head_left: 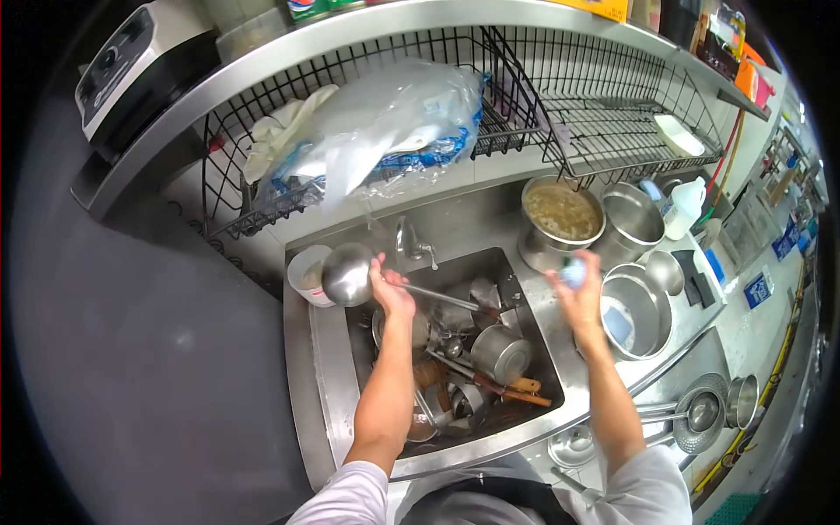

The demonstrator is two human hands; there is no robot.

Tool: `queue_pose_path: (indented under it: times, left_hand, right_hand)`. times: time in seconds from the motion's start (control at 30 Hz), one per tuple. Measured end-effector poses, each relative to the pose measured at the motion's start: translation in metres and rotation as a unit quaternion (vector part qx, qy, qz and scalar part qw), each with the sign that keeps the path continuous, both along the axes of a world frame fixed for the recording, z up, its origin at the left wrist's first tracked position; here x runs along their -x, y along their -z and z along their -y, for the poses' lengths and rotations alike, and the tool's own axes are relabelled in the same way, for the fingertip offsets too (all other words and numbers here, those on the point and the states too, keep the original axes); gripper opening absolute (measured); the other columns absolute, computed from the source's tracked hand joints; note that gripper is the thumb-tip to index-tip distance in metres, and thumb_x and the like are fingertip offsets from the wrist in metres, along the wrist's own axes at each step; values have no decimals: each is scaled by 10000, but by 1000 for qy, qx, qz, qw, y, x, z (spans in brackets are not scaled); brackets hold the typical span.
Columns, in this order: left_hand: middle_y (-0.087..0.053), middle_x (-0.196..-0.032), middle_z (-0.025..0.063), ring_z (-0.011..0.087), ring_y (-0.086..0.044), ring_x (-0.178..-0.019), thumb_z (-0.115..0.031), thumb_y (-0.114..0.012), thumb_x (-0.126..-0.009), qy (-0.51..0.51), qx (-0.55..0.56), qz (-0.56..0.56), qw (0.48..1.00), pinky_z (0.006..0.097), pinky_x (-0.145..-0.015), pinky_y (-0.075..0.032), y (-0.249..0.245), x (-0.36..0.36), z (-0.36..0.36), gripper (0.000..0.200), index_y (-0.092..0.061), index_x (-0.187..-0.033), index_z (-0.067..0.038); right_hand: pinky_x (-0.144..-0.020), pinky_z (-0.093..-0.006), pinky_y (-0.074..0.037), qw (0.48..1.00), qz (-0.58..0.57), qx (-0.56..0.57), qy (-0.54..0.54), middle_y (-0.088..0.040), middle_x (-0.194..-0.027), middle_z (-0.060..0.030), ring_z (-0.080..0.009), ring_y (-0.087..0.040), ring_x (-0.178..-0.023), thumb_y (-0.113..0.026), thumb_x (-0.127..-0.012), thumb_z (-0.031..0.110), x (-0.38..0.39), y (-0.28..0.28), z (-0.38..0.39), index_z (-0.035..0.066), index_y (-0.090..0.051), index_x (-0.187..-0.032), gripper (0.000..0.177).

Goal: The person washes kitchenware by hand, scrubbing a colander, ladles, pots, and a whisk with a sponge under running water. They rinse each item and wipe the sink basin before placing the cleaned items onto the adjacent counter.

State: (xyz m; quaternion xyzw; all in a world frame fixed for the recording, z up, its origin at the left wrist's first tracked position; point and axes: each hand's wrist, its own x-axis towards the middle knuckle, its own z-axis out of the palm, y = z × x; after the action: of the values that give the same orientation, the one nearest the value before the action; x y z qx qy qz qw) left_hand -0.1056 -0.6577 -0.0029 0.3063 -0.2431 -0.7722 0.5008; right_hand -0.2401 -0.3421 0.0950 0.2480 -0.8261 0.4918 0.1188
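My left hand (pixel 391 289) is wrapped round a large metal ladle (pixel 348 275) near its bowl, and the long handle slants right across the sink. Below it, the steel sink (pixel 337 385) holds several pots, pans and utensils, among them a small metal pot (pixel 501 353). To the right, my right hand (pixel 578 297) grips a small bluish-green scrubber (pixel 573 272), somewhat blurred, above the counter between the sink and a wide metal pot (pixel 636 312). A blue cloth or sponge (pixel 619 325) lies inside that wide pot.
A pot of brownish liquid (pixel 562 210) stands behind my right hand, beside another metal pot (pixel 633 214) and a white jug (pixel 685 208). A white tub (pixel 310 273) is at the sink's left corner, near the faucet (pixel 411 243). Wire racks (pixel 604 131) hang above.
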Motion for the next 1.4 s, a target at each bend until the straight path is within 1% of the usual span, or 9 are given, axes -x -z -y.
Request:
queue_pose_path:
  times: [0.27,0.43,0.67,0.73,0.8,1.0,1.03,1.2,1.4]
  left_hand:
    - [-295,-576,-33,118,-258,-474,-864,-402,-821,66,-166,-44,983,306,-491,-248,-7,1,1,771,-455,-1033,-125]
    - [-300,-559,-21,164,-254,-517,-937,-212,-779,140,-279,-102,945,322,-547,-263,28,22,-35,852,-424,-918,-124]
    - [-304,-562,-45,123,-268,-497,-666,-263,-943,172,-416,-335,828,287,-527,-273,125,-19,-43,615,-418,-688,-129]
    - [-407,-599,-9,152,-360,-518,-538,-365,-947,195,-468,-271,818,309,-554,-335,161,-16,-36,504,-532,-790,-89]
    - [-602,-1171,202,363,-586,-1056,-560,-394,-941,179,-544,-183,799,550,-879,-497,188,-10,-22,639,-546,-1297,-51]
    - [-460,-1450,164,389,-415,-1343,-467,-372,-976,219,-377,-78,897,651,-1064,-377,166,-22,-13,568,-450,-1427,-131]
    - [-436,-1466,167,390,-401,-1353,-390,-430,-980,224,-380,-68,895,658,-1060,-380,172,-17,-7,532,-423,-1445,-131]
    - [-443,-1451,177,365,-426,-1339,-357,-568,-977,202,-256,-103,940,555,-1061,-424,179,22,-25,586,-394,-1425,-24]
    - [-683,-1124,146,283,-666,-972,-339,-586,-973,409,5,87,909,396,-849,-551,254,-4,-49,399,-606,-1211,-19]
  right_hand:
    - [-952,-503,-471,883,-41,-384,267,-541,-1302,-258,-438,-565,-1143,-734,-786,562,81,28,-177,24,-477,-1378,840]
    - [-939,-480,-466,968,-142,-197,-64,-613,-1153,-232,-379,-574,-1105,-730,-830,233,-47,-4,-39,23,-605,-1173,421]
    - [-797,-478,-542,770,244,-509,-298,-707,-902,-168,-364,-688,-947,-659,-870,393,-65,36,15,96,-650,-1116,386]
    - [-773,-445,-563,786,13,-553,-275,-727,-927,-140,-326,-706,-941,-640,-879,356,-74,28,21,105,-684,-1083,326]
    - [-748,-402,-560,771,-84,-597,-204,-726,-915,-144,-267,-716,-907,-604,-895,271,-90,9,50,110,-701,-1045,240]
    - [-704,-441,-488,713,-337,-604,-111,-632,-964,-65,-252,-591,-921,-597,-875,224,-126,-11,61,35,-675,-1072,284]
    - [-750,-405,-452,727,-295,-611,-106,-624,-989,-77,-249,-577,-945,-584,-863,182,-128,-11,50,23,-574,-1318,483]
    - [-703,-445,-546,854,25,-519,-32,-656,-948,-113,-325,-669,-832,-655,-773,125,-140,25,-53,69,-611,-1081,316]
    - [-618,-447,-498,922,-18,-341,184,-614,-858,-103,-328,-635,-734,-629,-754,65,-225,109,-185,114,-638,-981,232]
